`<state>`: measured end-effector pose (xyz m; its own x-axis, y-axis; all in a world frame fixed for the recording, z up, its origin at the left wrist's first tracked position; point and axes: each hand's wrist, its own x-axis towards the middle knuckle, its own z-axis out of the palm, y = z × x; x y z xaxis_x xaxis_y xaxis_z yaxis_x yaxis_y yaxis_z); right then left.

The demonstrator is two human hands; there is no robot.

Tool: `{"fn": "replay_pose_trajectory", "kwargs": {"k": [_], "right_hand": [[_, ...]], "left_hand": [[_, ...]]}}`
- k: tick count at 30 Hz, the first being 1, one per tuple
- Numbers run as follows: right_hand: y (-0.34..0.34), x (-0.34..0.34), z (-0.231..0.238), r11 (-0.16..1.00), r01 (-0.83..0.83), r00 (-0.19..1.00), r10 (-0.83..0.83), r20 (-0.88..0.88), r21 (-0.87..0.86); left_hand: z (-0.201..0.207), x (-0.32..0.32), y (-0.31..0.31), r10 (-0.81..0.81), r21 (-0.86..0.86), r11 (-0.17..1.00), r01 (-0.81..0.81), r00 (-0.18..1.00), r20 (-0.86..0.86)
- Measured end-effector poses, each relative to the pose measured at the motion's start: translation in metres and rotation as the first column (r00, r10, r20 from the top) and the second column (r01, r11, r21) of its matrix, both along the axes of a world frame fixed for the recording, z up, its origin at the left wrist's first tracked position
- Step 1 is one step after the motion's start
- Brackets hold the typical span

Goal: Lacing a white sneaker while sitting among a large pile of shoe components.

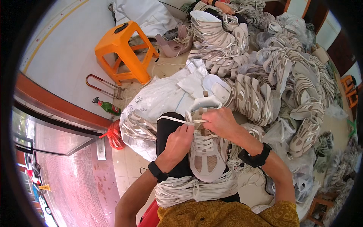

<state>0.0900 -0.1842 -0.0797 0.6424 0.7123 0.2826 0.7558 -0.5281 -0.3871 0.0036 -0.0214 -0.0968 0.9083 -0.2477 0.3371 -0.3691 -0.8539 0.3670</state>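
A beige and white shoe upper (206,172) lies across my lap, its toe toward me and its white lace (204,145) crossing over the tongue. My left hand (177,140) pinches a pale shoelace (174,120) beside the upper's left edge; the lace's loose length runs out to the left above the knuckles. On the other side, my right hand (221,123) is closed on lace near the top eyelets, and its fingertips are partly hidden. A thick bundle of off-white laces (196,191) rests over my thighs, just below the toe.
Large stacks of similar shoe uppers (253,98) spread ahead and to the right. A white sack (162,92) lies ahead-left, near an orange stool (124,51), a green bottle (109,107) and red string (113,136). Another person's hand (225,8) shows at the far top.
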Motion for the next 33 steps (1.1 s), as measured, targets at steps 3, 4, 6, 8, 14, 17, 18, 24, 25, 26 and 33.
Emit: {"fn": "replay_pose_trajectory", "kwargs": {"k": [3,4,6,8,14,17,18,24,25,26,33], "right_hand": [[0.003,-0.001,0.006,1.000,-0.002,1.000,0.002,0.015,-0.002],[0.004,-0.002,0.007,1.000,-0.005,0.999,0.005,0.042,0.001],[0.013,-0.006,0.006,1.000,-0.016,0.996,0.014,0.091,0.016],[0.015,-0.007,0.002,0.999,-0.044,0.978,0.044,0.204,-0.006],[-0.009,0.006,-0.004,0.992,-0.043,0.929,0.083,0.359,-0.119],[-0.017,0.009,-0.007,0.995,-0.100,0.862,0.098,0.498,-0.023],[-0.021,0.010,-0.005,0.995,-0.100,0.861,0.099,0.499,-0.025],[-0.042,0.022,-0.014,0.993,-0.104,0.816,0.119,0.566,-0.060],[-0.043,0.023,-0.016,0.997,-0.060,0.861,0.077,0.504,-0.050],[-0.044,0.023,-0.017,0.999,-0.015,0.898,0.032,0.438,-0.044],[-0.051,-0.017,0.012,0.983,-0.014,0.942,0.075,-0.328,0.185]], "left_hand": [[-0.003,0.001,-0.005,0.057,0.003,0.998,-0.058,0.997,0.053],[-0.003,0.000,-0.007,0.187,-0.206,0.959,-0.194,0.981,-0.053],[-0.002,-0.002,-0.014,0.324,-0.460,0.795,-0.396,0.918,-0.229],[-0.004,-0.005,-0.020,0.354,-0.410,0.815,-0.409,0.912,-0.206],[-0.017,-0.003,-0.018,0.208,0.298,0.926,-0.231,0.972,0.105],[-0.002,-0.005,-0.018,0.247,0.278,0.934,-0.224,0.968,-0.049],[0.001,-0.007,-0.016,0.248,0.276,0.934,-0.225,0.968,-0.048],[0.010,-0.009,-0.001,0.205,0.166,0.972,-0.164,0.942,-0.267],[0.013,-0.006,0.003,0.159,0.085,0.985,-0.150,0.980,-0.119],[0.017,-0.003,0.006,0.121,0.007,0.993,-0.121,0.992,0.035],[0.036,0.025,0.018,0.071,0.135,0.990,-0.038,0.966,-0.250]]}}
